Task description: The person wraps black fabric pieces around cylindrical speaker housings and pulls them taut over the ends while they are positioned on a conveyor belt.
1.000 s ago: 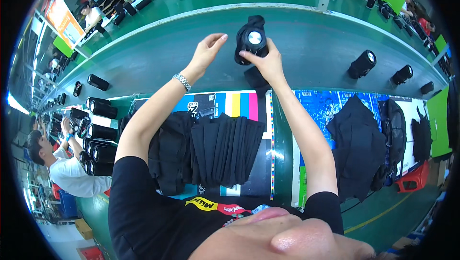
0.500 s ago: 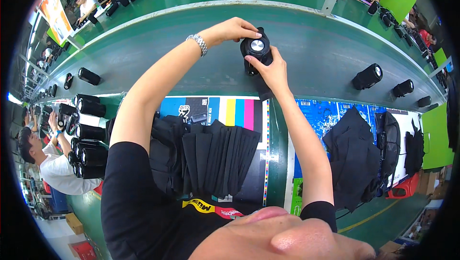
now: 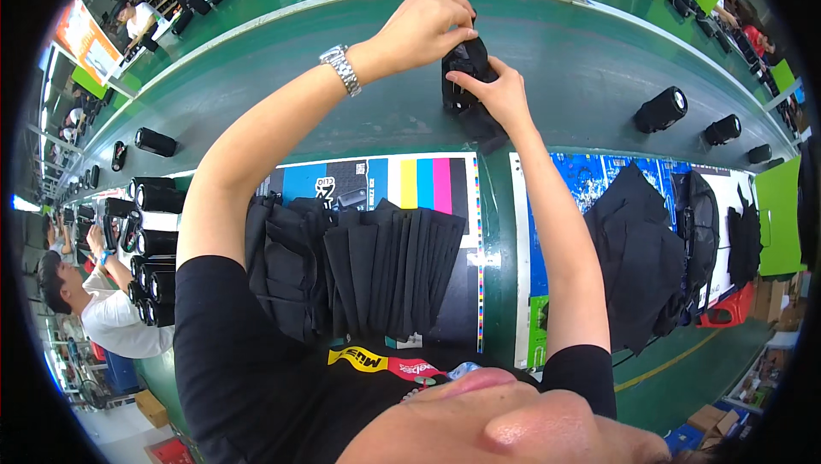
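A black cylindrical speaker (image 3: 453,96) stands on the green belt in front of me, wrapped in dark fabric. My left hand (image 3: 423,23) is at its top, fingers pinching the upper edge of a black cloth pouch (image 3: 468,55). Against the speaker's right side, my right hand (image 3: 503,96) grips it through the cloth, thumb across the front. A loose flap of black cloth (image 3: 487,130) hangs toward me below that hand. The round metallic end seen earlier is now covered.
Nearer me lie a row of folded black pouches (image 3: 393,271) and a second black fabric pile (image 3: 637,250). More speakers stand on the belt at right (image 3: 661,111) and left (image 3: 156,141). A co-worker (image 3: 115,314) sits at left beside stacked speakers (image 3: 158,199).
My left hand has risen and drawn the black cloth up over the speaker's top. My right hand has shifted slightly right, still holding the side.
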`<act>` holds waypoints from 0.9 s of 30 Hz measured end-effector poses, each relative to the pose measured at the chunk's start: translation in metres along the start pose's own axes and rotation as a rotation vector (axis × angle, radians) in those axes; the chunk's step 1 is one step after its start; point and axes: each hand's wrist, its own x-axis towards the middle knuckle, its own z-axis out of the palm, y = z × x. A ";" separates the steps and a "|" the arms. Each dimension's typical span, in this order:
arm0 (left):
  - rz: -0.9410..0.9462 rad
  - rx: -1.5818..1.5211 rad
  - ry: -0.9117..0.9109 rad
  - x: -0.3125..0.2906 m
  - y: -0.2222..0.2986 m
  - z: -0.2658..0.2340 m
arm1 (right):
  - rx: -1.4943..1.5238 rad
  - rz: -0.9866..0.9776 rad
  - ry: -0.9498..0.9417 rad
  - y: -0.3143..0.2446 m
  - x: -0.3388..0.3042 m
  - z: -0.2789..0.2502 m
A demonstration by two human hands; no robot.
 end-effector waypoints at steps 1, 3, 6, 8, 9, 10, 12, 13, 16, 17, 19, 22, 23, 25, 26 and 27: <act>0.001 -0.019 -0.027 -0.003 0.005 -0.001 | -0.029 -0.008 -0.023 -0.001 -0.001 -0.002; -0.025 0.040 0.015 -0.010 0.014 0.001 | -0.057 0.005 -0.036 -0.004 -0.004 -0.007; -0.252 -0.068 -0.065 -0.024 0.015 0.002 | -0.121 -0.075 -0.036 -0.007 -0.007 -0.008; -0.278 -0.237 0.046 -0.023 0.028 0.006 | -0.166 -0.228 0.005 0.004 -0.010 -0.019; -0.297 -0.408 0.145 -0.020 0.034 0.008 | -0.178 -0.239 0.000 0.010 -0.010 -0.035; -0.402 -0.438 0.166 -0.018 0.037 0.005 | -0.107 -0.114 -0.037 0.008 -0.010 -0.052; -0.637 -0.703 0.281 -0.016 0.022 0.013 | -0.007 0.155 -0.037 -0.004 -0.004 -0.075; -0.857 -0.979 0.376 -0.015 0.011 0.020 | 0.020 0.299 0.010 -0.010 0.000 -0.084; -1.054 -1.407 0.490 -0.006 -0.002 0.058 | -0.102 0.254 0.275 0.036 0.032 -0.068; -1.190 -1.676 0.583 -0.011 -0.011 0.073 | -0.124 0.202 0.331 0.042 0.046 -0.050; -1.195 -1.776 0.616 -0.027 -0.015 0.104 | 0.167 0.252 0.281 0.033 0.061 0.003; -0.949 -1.344 0.548 0.020 0.047 0.130 | 0.488 0.457 0.391 0.045 0.073 -0.008; -0.980 -1.332 0.550 0.012 0.041 0.131 | 0.570 0.389 0.386 0.036 0.068 0.000; -0.905 -1.495 0.646 -0.012 0.028 0.133 | 0.635 0.407 0.288 0.013 0.054 0.012; -0.891 -1.559 0.632 -0.008 0.032 0.136 | 0.689 0.378 0.258 0.013 0.053 0.005; -0.905 -1.571 0.623 -0.006 0.037 0.141 | 0.682 0.393 0.267 0.028 0.053 0.003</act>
